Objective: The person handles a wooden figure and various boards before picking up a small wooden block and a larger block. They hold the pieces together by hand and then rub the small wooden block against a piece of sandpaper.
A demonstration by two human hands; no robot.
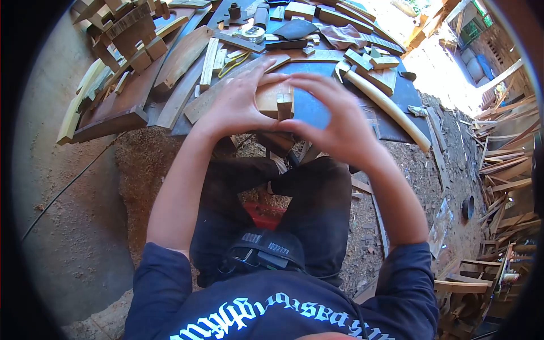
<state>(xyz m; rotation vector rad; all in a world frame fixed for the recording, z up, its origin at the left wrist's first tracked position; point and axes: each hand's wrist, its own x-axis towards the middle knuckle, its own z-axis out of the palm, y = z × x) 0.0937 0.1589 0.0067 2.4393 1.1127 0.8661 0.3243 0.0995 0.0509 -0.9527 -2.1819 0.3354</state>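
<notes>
A pale wooden block (267, 101) lies at the near edge of the blue-topped bench, between my two hands. Its near end carries a narrow wooden piece (285, 107) with a darker side. My left hand (243, 101) is wrapped round the block's left side, fingers over the far edge and thumb along the near edge. From the right, my right hand (334, 116) arches over it, fingertips at the far corner and thumb at the narrow piece's lower end. The right hand is slightly blurred, and a blue gap shows inside its curve.
A hammer (388, 107) with a long wooden handle lies right of my hands. Behind are a tape measure (253, 35), a brown cloth (343, 37) and several wood offcuts (190, 59). Stacked slats (513, 164) stand at right; a wall (73, 198) rises at left.
</notes>
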